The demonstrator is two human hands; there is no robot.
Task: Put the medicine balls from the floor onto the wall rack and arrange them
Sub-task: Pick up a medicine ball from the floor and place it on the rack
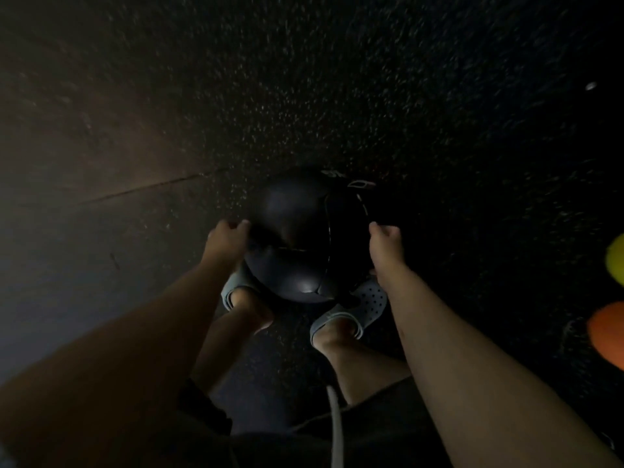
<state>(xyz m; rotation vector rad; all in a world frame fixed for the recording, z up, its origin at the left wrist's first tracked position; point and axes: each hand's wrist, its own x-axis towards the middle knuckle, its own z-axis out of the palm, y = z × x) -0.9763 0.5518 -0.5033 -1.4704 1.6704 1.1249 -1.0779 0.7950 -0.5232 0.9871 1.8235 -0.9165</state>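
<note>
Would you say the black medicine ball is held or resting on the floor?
Held: left hand and right hand grip the black medicine ball.

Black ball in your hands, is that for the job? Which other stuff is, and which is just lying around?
For the job:
- black medicine ball
- left hand and right hand, one on each side of it
- yellow ball and orange ball, probably

Just lying about:
- small pale spot on the speckled floor

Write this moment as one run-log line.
stage: lifting | object: large black leather medicine ball | left hand: grips its side | right hand: grips opposite side | below: speckled floor
</note>
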